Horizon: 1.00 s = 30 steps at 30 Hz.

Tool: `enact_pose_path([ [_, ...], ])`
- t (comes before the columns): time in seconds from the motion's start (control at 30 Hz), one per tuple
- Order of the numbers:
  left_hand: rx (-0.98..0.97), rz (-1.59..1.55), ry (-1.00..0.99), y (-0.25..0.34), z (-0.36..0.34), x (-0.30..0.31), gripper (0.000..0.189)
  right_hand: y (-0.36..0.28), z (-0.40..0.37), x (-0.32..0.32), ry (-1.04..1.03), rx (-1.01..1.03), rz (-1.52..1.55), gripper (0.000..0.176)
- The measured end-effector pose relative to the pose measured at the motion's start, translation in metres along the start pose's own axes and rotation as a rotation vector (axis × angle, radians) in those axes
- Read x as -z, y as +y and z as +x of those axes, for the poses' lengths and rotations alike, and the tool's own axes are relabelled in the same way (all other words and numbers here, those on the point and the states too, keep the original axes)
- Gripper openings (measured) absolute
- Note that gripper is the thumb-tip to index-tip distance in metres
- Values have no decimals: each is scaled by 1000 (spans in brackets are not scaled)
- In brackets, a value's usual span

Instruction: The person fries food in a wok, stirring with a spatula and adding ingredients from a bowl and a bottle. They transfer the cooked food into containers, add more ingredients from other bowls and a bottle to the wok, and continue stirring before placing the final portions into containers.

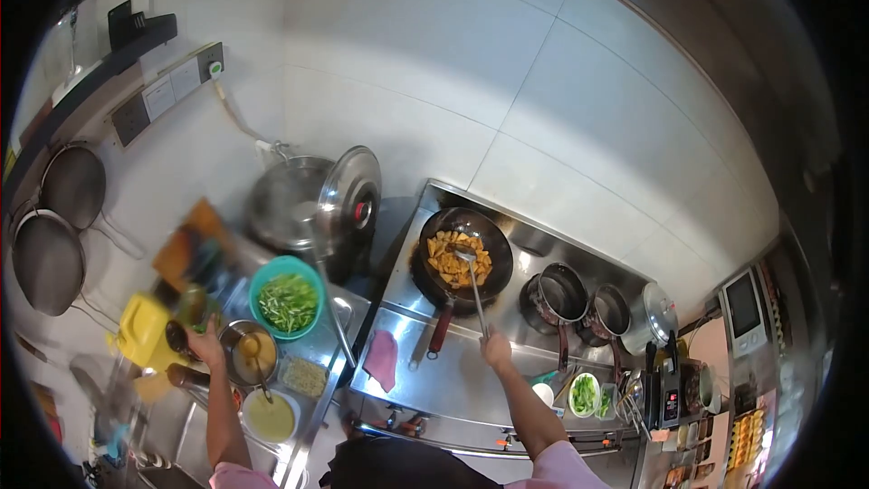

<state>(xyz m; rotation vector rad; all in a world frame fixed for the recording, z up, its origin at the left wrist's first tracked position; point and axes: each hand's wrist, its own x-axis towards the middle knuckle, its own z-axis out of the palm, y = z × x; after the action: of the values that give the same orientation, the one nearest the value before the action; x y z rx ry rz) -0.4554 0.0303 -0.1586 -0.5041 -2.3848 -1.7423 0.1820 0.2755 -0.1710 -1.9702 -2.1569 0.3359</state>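
A black wok (463, 258) holding orange-yellow food pieces sits on the steel stove (425, 371). My right hand (495, 349) is shut on the long handle of a metal ladle (472, 276), whose bowl rests in the food. My left hand (205, 342) reaches out to the counter on the left and grips a dark bottle or jar (178, 337) beside a yellow container (143, 331). Next to that hand stands a steel bowl (249, 351) of yellowish sauce with a spoon in it.
A teal bowl of green vegetables (287, 297), a large steel pot with tilted lid (312, 204), and a bowl of yellow paste (269, 415) crowd the left counter. Small pots (561, 294) sit right of the wok. Pans hang at the left wall (50, 258).
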Motion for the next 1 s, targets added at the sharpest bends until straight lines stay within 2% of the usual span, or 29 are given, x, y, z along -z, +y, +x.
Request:
enact_pose_path([
  [0.03, -42, -46, 1, 13, -2, 7, 57, -4, -1, 1, 52, -6, -18, 45],
  [0.1, -107, -168, 10, 15, -1, 10, 52, -14, 2, 4, 110, 110, 8, 44],
  [0.13, -75, -265, 11, 39, -6, 15, 51, -29, 1, 11, 132, 172, 25, 44],
  [0.2, -18, -458, 31, 133, -30, 14, 49, -86, -7, 27, 75, 319, 270, 43],
  [0.23, 99, -689, -28, 156, -40, 5, 47, -120, -12, 32, 47, 398, 398, 42],
  [0.27, 213, -922, -95, 174, -52, -7, 45, -152, -19, 32, -96, 382, 540, 41],
  [0.3, 341, -1013, -133, 196, -70, -19, 45, -181, -27, 33, -233, 357, 676, 40],
  [0.33, 479, -1105, -186, 213, -87, -33, 44, -205, -36, 37, -234, 456, 758, 48],
  [0.37, 584, -1171, -312, 217, -103, -46, 45, -239, -54, 66, -398, 337, 964, 54],
  [0.4, 695, -1234, -449, 223, -119, -58, 46, -251, -58, 57, -353, 412, 1088, 57],
  [0.43, 761, -1241, -504, 235, -135, -70, 46, -258, -60, 48, -273, 455, 1162, 57],
  [0.47, 828, -1244, -559, 248, -151, -80, 46, -266, -64, 72, -194, 407, 1048, 50],
  [0.53, 933, -1266, -663, 263, -176, -96, 45, -260, -56, 73, 238, 500, 890, 41],
  [0.63, 1012, -1261, -793, 262, -206, -127, 43, -215, -47, 72, 157, 282, 905, 34],
  [0.73, 1120, -1203, -849, 263, -230, -158, 41, -182, -27, 78, 376, 79, 938, 26],
  [0.77, 1076, -1177, -803, 269, -241, -167, 39, -174, -29, 88, 289, 81, 954, 28],
  [0.87, 1114, -1153, -801, 291, -257, -188, 38, -156, -25, 104, 343, 273, 810, 34],
  [0.9, 1134, -1159, -842, 299, -260, -192, 35, -155, -25, 111, 234, 174, 794, 35],
  [1.0, 1095, -1152, -960, 311, -271, -203, 34, -127, -4, 91, 505, 220, 905, 35],
])
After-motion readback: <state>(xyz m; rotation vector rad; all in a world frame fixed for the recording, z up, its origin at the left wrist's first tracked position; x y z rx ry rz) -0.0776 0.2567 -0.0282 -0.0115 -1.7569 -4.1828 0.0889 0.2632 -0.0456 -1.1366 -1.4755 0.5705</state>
